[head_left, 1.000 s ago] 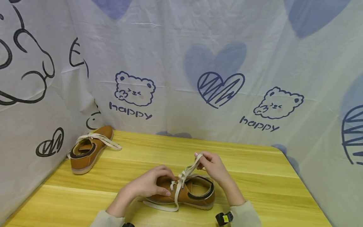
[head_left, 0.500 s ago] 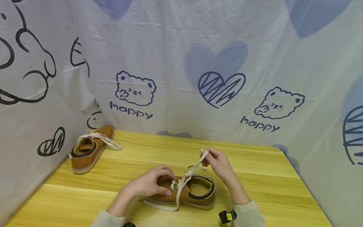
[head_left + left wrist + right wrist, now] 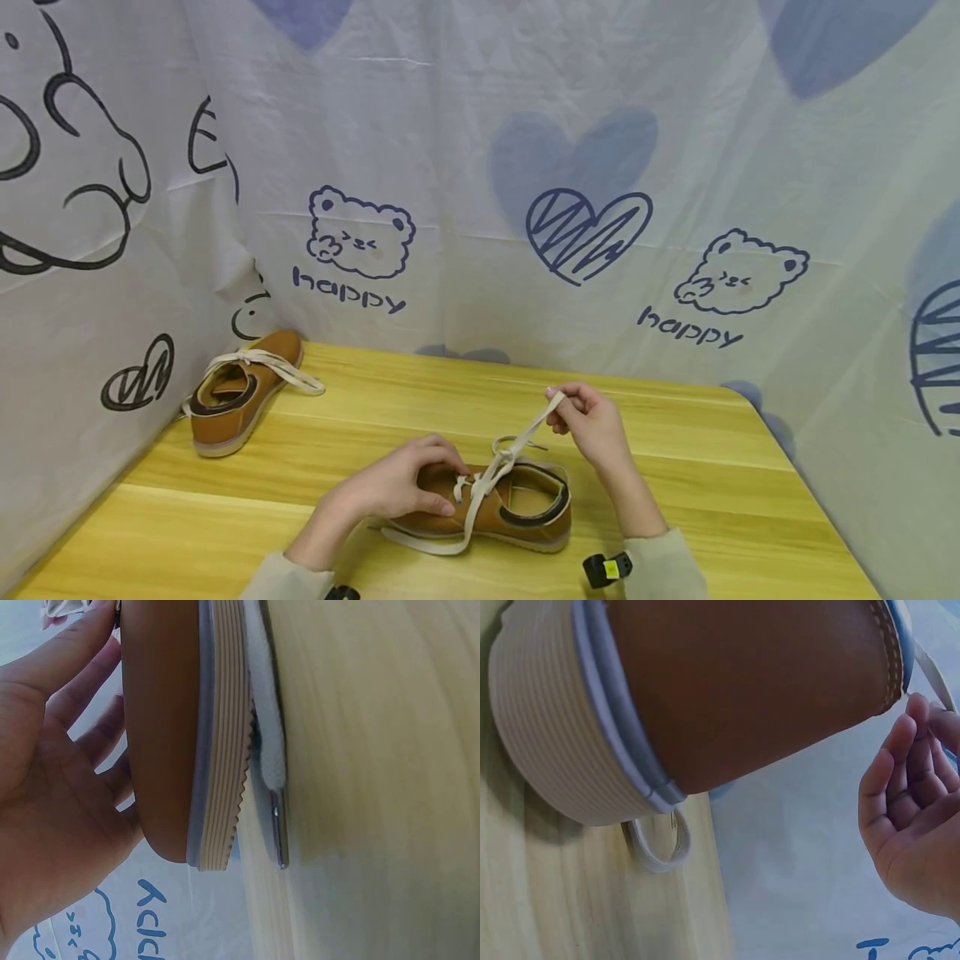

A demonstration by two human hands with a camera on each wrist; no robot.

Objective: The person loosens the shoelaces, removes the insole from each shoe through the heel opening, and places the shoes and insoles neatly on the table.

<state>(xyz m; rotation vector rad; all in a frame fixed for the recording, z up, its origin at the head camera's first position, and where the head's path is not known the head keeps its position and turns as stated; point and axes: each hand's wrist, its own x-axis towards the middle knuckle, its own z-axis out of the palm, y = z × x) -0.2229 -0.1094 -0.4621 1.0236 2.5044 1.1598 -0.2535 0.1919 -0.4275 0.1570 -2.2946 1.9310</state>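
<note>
A brown shoe [image 3: 497, 521] lies sole down on the table, its toe to the left. My left hand [image 3: 393, 479] grips the toe end, thumb on the near side and fingers over the far side. Above the shoe's opening, my right hand [image 3: 592, 421] pinches a cream shoelace [image 3: 534, 425] and draws it taut from the knotted lacing. The other lace end falls over the near side and curves left; its metal tip [image 3: 280, 829] shows beside the sole in the left wrist view. In the right wrist view, a lace loop [image 3: 660, 864] lies beyond the heel [image 3: 750, 682].
A matching brown shoe [image 3: 217, 432] with a tied lace stands at the table's back left, beside the cloth. White printed cloth [image 3: 465, 275] hangs behind and along the left. The wooden table [image 3: 675, 467] has its right edge sloping down toward the front.
My right hand has moved up and to the right, pulling the lace longer and straighter from the knot. The left hand keeps its grip on the shoe's toe.
</note>
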